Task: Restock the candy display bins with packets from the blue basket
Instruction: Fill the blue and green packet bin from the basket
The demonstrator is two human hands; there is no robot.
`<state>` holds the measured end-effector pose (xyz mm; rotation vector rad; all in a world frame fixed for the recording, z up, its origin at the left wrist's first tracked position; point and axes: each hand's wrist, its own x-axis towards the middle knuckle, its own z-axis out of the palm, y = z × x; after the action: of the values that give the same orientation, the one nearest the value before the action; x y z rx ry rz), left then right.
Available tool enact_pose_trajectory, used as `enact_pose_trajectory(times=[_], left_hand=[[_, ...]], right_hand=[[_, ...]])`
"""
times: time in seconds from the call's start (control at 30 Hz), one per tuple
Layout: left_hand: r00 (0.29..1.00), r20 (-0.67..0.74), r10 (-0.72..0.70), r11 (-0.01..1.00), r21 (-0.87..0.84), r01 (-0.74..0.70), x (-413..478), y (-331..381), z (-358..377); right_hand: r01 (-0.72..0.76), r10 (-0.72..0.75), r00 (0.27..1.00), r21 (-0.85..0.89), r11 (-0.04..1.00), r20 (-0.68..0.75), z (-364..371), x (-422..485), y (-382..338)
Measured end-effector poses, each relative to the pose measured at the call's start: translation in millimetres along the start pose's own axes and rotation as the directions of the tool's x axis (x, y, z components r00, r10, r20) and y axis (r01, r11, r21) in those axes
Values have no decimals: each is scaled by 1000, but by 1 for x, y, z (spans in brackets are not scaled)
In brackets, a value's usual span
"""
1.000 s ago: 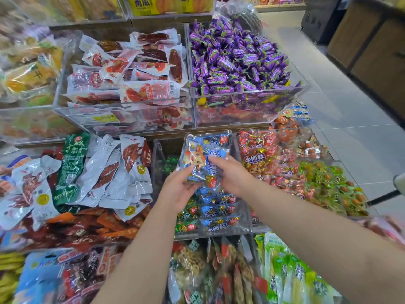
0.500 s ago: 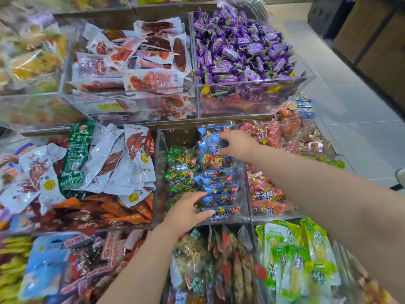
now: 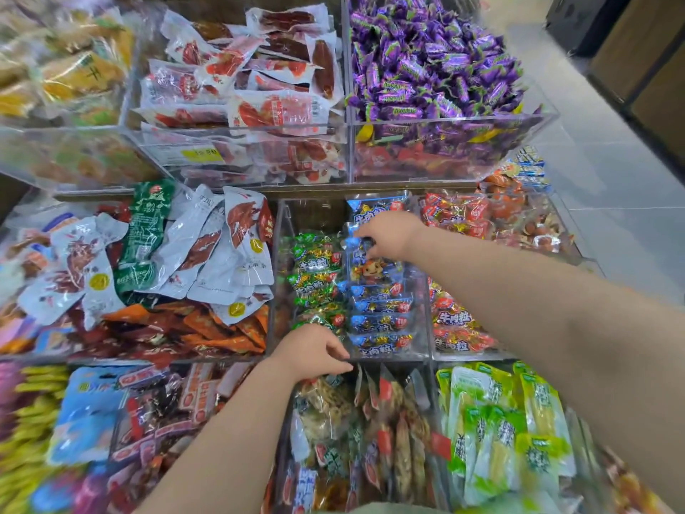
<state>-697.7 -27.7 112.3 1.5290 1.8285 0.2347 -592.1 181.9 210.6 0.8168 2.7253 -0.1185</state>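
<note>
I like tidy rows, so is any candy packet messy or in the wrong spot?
Yes. One blue packet by the right hand lies face up, tilted, while the other blue packets stand in a neat row.
</note>
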Motion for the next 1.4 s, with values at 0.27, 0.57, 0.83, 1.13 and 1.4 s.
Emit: enact_pose_trajectory(times=[0.27, 0.57, 0.83, 1.13, 1.4], left_hand=[[999, 29, -25, 998, -61, 27, 2, 0, -1], [1000, -17, -22, 999, -36, 22, 0, 1, 2], [1000, -21, -24, 1000, 7, 24, 2, -1, 3], [998, -47, -33, 998, 43, 35, 1, 0, 6], [998, -63, -21, 985, 170, 32, -11, 11, 6]], right_hand=[[18, -22, 998, -72, 997, -54, 20, 6, -1], [-66, 69, 997, 63, 996, -46, 38, 5, 7], [-141, 155, 976, 99, 985, -151, 39, 2, 12], [-174, 208, 958, 175, 969, -197, 36, -10, 6], [-110, 232, 939, 417, 902, -254, 51, -69, 0]])
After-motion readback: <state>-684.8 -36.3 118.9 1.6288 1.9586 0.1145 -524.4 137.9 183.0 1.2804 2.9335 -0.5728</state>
